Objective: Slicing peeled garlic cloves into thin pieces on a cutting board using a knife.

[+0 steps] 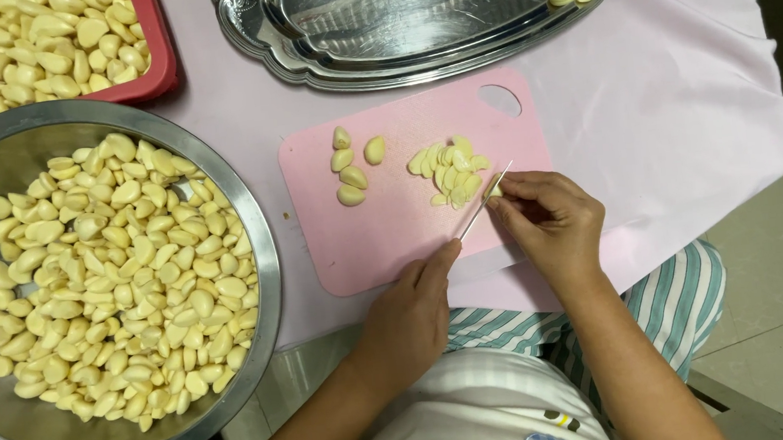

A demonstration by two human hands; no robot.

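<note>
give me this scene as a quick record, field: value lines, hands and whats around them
left hand: grips a knife, forefinger along its back
right hand: pinches a garlic clove against the blade
cutting board: pink, on a pale pink cloth
sliced garlic: heap beside the blade
whole cloves: four on the board
steel bowl: peeled cloves, left of board
red tray: more cloves, top left
metal platter: few slices at far corner

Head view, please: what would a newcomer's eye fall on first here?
A big steel bowl of peeled garlic cloves fills the left. On the pink cutting board at centre, the left hand holds a knife while the right hand pinches a clove beside a sliced pile.
</note>
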